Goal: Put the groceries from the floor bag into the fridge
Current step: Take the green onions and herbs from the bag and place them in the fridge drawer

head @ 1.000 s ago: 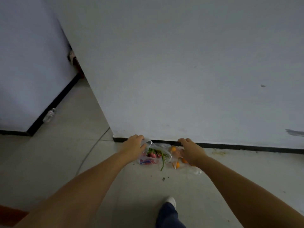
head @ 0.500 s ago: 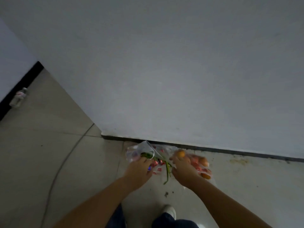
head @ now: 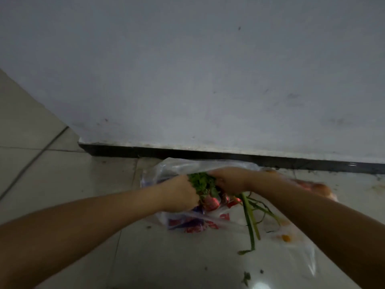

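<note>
- Overhead, a grey wall (head: 208,69) with a dark skirting strip (head: 208,153) meets the tiled floor (head: 62,184).
- Clear plastic bag (head: 208,221) lies on the floor against the skirting, with red packets inside.
- Left hand (head: 179,193) and right hand (head: 229,180) both grasp a leafy green bunch (head: 203,183) at the bag's mouth.
- Green stalks (head: 250,222) trail over the bag toward the viewer.

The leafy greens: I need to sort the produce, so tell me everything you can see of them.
The leafy greens are a dark green bunch with small ruffled leaves, sitting in the mouth of the clear plastic bag on the tiled floor near the wall. Long pale-green stalks trail out toward the camera across the plastic. The left hand and right hand close around the bunch from either side. Red packets lie just beneath.
</note>
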`<move>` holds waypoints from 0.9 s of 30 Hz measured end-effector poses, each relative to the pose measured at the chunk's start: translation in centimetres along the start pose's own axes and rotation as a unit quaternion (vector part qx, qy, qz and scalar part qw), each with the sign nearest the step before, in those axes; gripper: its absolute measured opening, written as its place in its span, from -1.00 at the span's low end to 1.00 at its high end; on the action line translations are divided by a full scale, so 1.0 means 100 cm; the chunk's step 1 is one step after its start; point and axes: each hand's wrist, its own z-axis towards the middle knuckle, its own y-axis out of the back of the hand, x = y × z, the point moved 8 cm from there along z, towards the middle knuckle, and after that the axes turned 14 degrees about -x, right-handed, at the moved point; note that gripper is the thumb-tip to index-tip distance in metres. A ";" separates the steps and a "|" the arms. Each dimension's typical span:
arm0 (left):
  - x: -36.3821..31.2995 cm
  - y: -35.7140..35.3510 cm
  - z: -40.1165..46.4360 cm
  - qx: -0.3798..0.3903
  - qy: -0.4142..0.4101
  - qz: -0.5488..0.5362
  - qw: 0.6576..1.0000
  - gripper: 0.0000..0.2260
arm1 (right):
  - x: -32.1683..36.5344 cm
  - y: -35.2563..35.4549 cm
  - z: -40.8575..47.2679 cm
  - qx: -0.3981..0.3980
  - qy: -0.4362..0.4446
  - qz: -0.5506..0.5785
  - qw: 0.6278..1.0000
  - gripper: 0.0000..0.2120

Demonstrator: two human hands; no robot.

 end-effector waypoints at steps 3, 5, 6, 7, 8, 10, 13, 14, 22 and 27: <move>0.022 -0.031 -0.031 0.114 0.082 -0.056 0.989 -0.82 | -0.003 0.012 0.022 -0.026 -0.018 -0.011 0.999 -0.68; 0.045 -0.036 -0.057 0.124 0.251 -0.154 0.947 -0.78 | -0.004 0.017 0.029 -0.049 -0.017 -0.018 0.998 -0.65; 0.049 -0.045 -0.065 0.096 0.308 -0.220 0.920 -0.79 | -0.007 0.015 0.031 -0.054 -0.020 -0.027 0.998 -0.64; 0.052 -0.048 -0.073 0.053 0.354 -0.280 0.891 -0.82 | -0.008 0.012 0.032 -0.052 -0.021 -0.041 0.998 -0.64; 0.051 -0.050 -0.078 0.042 0.363 -0.307 0.879 -0.82 | -0.011 0.008 0.034 -0.044 -0.022 -0.058 0.997 -0.66; 0.058 -0.066 -0.088 0.052 0.379 -0.309 0.871 -0.82 | -0.012 0.005 0.038 -0.033 -0.023 -0.060 0.997 -0.66; 0.081 -0.088 -0.085 0.057 0.402 -0.222 0.886 -0.82 | -0.016 0.013 0.050 -0.058 -0.037 0.011 0.998 -0.60; 0.087 -0.091 -0.082 0.066 0.416 -0.213 0.882 -0.79 | -0.018 0.016 0.054 -0.069 -0.048 0.023 0.996 -0.58; 0.055 -0.043 -0.035 -0.012 0.447 -0.388 0.806 -0.73 | -0.018 0.017 0.079 -0.119 -0.090 0.011 0.989 -0.65; 0.045 -0.087 -0.029 -0.072 0.651 -0.665 0.359 -0.67 | -0.014 0.009 0.082 -0.078 -0.065 -0.005 0.995 -0.70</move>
